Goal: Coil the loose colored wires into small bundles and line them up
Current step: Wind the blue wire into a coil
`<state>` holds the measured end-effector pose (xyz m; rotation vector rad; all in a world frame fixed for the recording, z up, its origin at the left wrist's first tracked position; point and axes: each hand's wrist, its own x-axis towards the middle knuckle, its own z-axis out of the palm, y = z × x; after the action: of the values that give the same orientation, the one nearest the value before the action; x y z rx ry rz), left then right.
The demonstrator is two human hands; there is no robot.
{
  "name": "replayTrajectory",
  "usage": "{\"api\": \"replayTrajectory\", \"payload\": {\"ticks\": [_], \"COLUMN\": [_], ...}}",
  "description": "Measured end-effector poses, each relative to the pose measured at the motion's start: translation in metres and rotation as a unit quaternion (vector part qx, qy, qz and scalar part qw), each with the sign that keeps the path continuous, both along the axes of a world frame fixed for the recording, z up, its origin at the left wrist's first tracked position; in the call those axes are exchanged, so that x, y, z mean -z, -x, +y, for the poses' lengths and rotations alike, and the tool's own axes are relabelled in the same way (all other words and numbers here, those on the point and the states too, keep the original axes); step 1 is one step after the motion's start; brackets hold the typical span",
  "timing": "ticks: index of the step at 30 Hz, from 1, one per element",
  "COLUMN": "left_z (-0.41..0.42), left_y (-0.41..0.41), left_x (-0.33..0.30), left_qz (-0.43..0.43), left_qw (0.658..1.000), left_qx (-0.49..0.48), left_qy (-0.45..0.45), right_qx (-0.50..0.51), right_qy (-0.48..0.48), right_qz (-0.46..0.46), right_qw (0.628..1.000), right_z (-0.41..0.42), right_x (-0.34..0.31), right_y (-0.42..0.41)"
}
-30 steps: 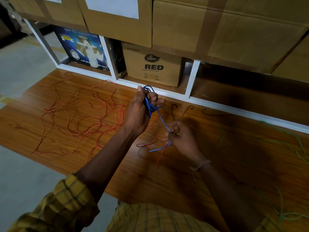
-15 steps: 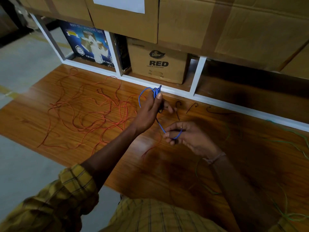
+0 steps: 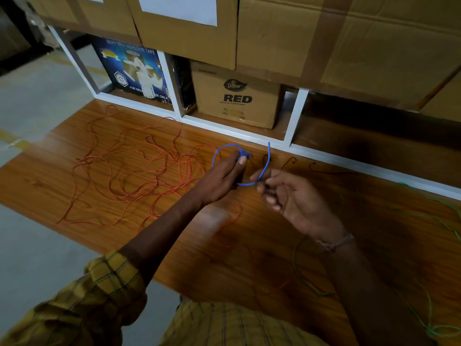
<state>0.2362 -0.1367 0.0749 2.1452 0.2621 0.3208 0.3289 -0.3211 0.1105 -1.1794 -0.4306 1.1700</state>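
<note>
Loose orange wires (image 3: 139, 168) sprawl over the wooden board (image 3: 74, 196) left of the left hand (image 3: 222, 178), which grips a blue wire (image 3: 224, 147) coil at its fingertips. The right hand (image 3: 294, 198), just beside, pinches the wire's tail. Green wires (image 3: 309, 280) lie further right.

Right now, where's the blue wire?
In the head view the blue wire is held above the middle of the wooden board, between the left hand and right hand, just right of the tangled orange wire.
</note>
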Motion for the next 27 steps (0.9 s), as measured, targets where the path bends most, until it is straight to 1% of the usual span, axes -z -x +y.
{"api": "replayTrajectory", "payload": {"ticks": [2, 4, 8, 10, 12, 13, 15, 17, 18, 19, 20, 22, 23, 27], "left_z": [-0.005, -0.010, -0.014, -0.014, -0.012, -0.010, -0.007, -0.004, -0.002, -0.001, 0.000, 0.000, 0.001, 0.001], "left_y": [0.002, 0.000, -0.005, -0.008, -0.013, -0.014, -0.017, -0.017, -0.017, -0.018, -0.017, -0.018, -0.019, -0.019], "left_x": [-0.004, -0.008, -0.014, -0.016, -0.015, -0.014, -0.012, -0.012, -0.013, -0.014, -0.016, -0.019, -0.021, -0.024], "left_qz": [0.022, 0.030, 0.029, 0.016, 0.011, 0.015, 0.028, 0.047, 0.060, 0.075, 0.087, 0.107, 0.116, 0.137], "left_qw": [0.998, 0.992, 0.990, 0.990, 0.986, 0.982, 0.966, 0.935, 0.921, 0.908, 0.897, 0.879, 0.871, 0.847], "left_qx": [0.031, 0.063, 0.064, 0.055, 0.046, 0.040, 0.029, 0.025, 0.032, 0.043, 0.058, 0.086, 0.096, 0.115], "left_qy": [0.058, 0.103, 0.123, 0.132, 0.161, 0.184, 0.256, 0.349, 0.385, 0.410, 0.429, 0.456, 0.467, 0.501], "right_qx": [0.050, 0.124, 0.250, 0.274, 0.284, 0.301, 0.326, 0.282, 0.247, 0.214, 0.185, 0.156, 0.157, 0.190], "right_qy": [0.006, 0.026, 0.086, 0.091, 0.089, 0.091, 0.084, 0.046, 0.029, 0.016, 0.008, 0.001, -0.002, -0.026], "right_qz": [-0.039, -0.055, -0.119, -0.160, -0.222, -0.267, -0.387, -0.504, -0.541, -0.558, -0.557, -0.522, -0.504, -0.457], "right_qw": [0.998, 0.990, 0.957, 0.944, 0.928, 0.911, 0.859, 0.815, 0.804, 0.802, 0.810, 0.839, 0.849, 0.869], "right_z": [0.002, 0.008, 0.019, 0.020, 0.020, 0.019, 0.011, 0.000, -0.004, -0.008, -0.010, -0.011, -0.010, -0.006], "right_x": [-0.002, -0.003, 0.002, 0.006, 0.013, 0.017, 0.025, 0.030, 0.033, 0.037, 0.040, 0.043, 0.044, 0.042], "right_y": [-0.005, -0.010, -0.015, -0.016, -0.016, -0.016, -0.019, -0.020, -0.020, -0.020, -0.019, -0.014, -0.012, -0.009]}}
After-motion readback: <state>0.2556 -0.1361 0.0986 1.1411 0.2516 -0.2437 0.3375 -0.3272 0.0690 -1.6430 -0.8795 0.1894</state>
